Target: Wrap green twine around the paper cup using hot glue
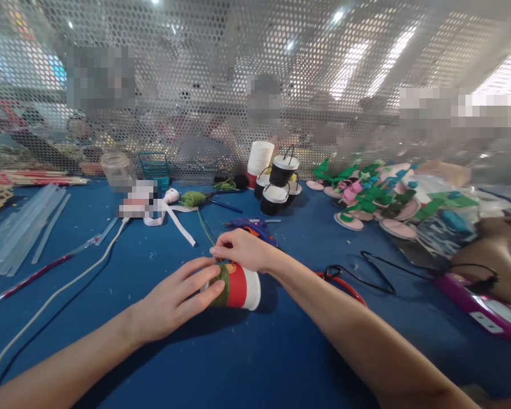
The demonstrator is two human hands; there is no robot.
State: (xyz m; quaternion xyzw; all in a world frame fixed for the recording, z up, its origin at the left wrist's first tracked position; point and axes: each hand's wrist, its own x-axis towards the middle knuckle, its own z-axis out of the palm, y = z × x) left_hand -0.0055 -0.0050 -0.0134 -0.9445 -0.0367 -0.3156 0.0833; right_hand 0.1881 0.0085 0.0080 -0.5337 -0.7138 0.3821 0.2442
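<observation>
A red and white paper cup (239,288) lies on its side, with olive-green yarn (224,287) wrapped round its left part. My left hand (179,296) is closed round that wrapped end, its fingers over the yarn. My right hand (239,250) sits over the top of the cup, thumb and finger pinched on the yarn strand. From there the strand runs back to a green yarn ball (193,198). Behind my right hand lies a blue hot glue gun (255,228), partly covered by the hand.
Glue sticks (23,227) and a white cable (66,284) lie left. Stacked paper cups (261,159) and small black-and-white buckets (275,199) stand behind. At right are felt pieces (366,199), a purple power strip (479,304) and another person's hand (496,250). Perforated mesh (213,74) closes the back.
</observation>
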